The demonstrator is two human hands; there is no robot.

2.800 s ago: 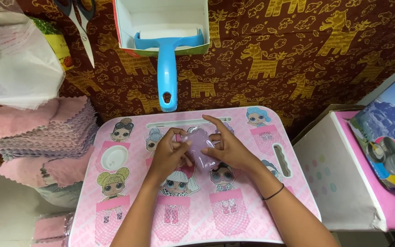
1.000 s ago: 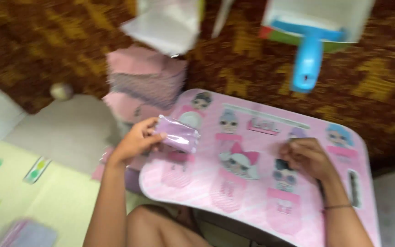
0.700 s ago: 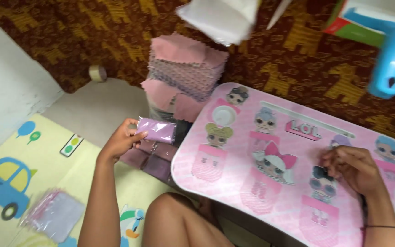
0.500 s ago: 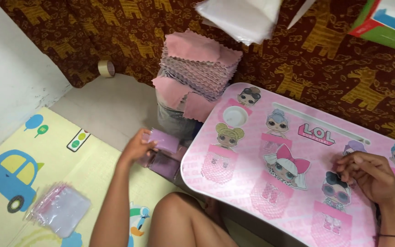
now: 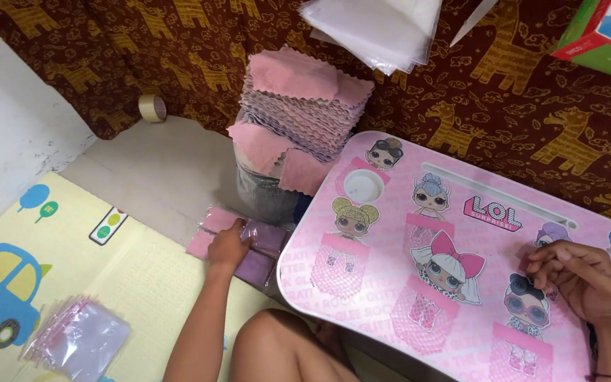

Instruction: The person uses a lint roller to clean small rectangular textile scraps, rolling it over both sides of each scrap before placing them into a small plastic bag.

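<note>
My left hand reaches down to the floor left of the pink lap table and presses on a bagged purple cloth, one of a few packets lying side by side there. Its fingers curl over the packet's edge. My right hand rests on the table's right side, fingers loosely curled together, nothing visible in it.
A tall stack of pink and grey cloths stands behind the packets. Clear plastic bags lie on the yellow play mat. A tape roll sits by the patterned curtain. White bags hang above.
My left hand carried the bagged cloth off the table, swung left and lowered it onto the packets on the floor. The view turned left. My right hand stayed on the table.
</note>
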